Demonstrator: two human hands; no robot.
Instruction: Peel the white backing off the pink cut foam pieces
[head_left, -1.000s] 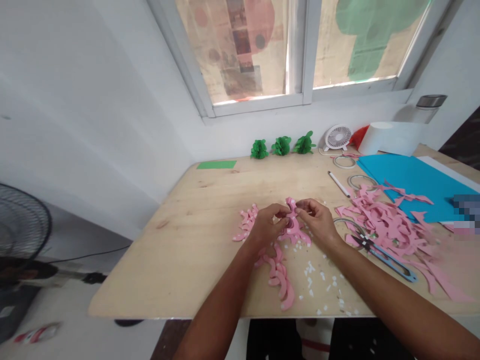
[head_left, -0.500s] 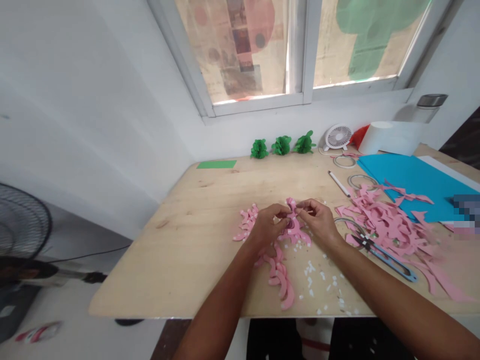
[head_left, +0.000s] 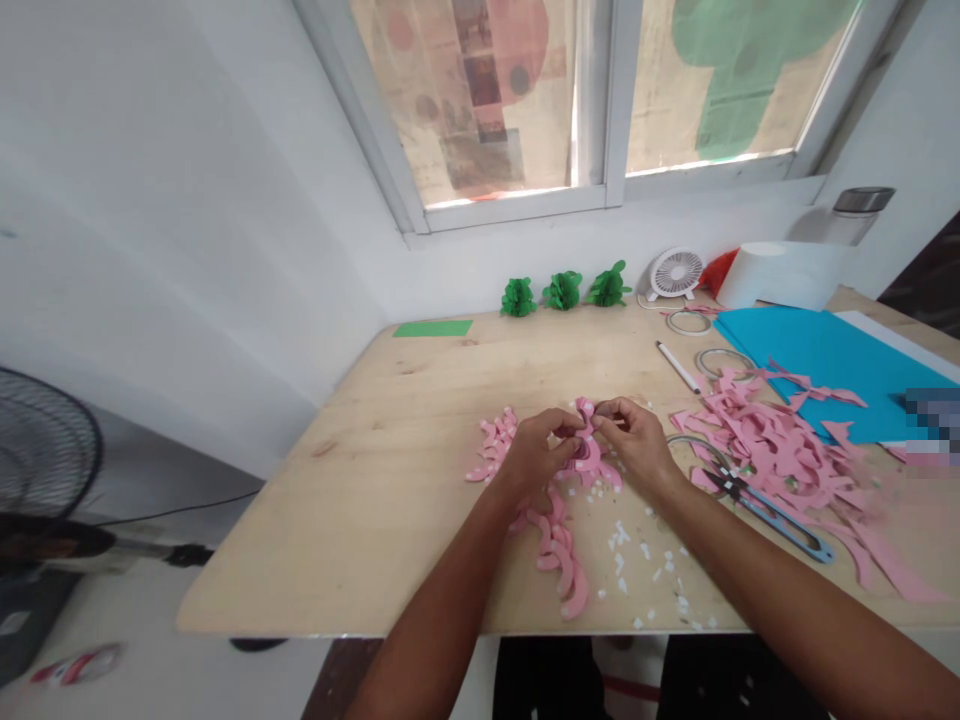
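Between my hands is a pink paper cutout [head_left: 589,455] with curved arms, its top end raised off the table. My left hand [head_left: 541,445] is closed on its left side, thumb and fingers pinching. My right hand [head_left: 634,432] pinches at its upper right edge, fingertips together. Another pink cutout piece [head_left: 496,442] lies just left of my left hand. A row of overlapping pink curved pieces [head_left: 564,570] lies below, partly under my left wrist. Small white paper bits [head_left: 621,540] are scattered between my forearms.
Blue-handled thread snips [head_left: 780,520] and a heap of pink scraps [head_left: 787,430] lie right of my right arm. Behind are a white pen [head_left: 677,367], tape rings [head_left: 724,364], blue sheets [head_left: 847,350], a small fan [head_left: 676,273] and green paper ornaments [head_left: 562,291] along the wall.
The top end of the pink cutout has shifted and turned slightly between my fingertips. Both hands stay nearly in the same place, and everything else lies as before.
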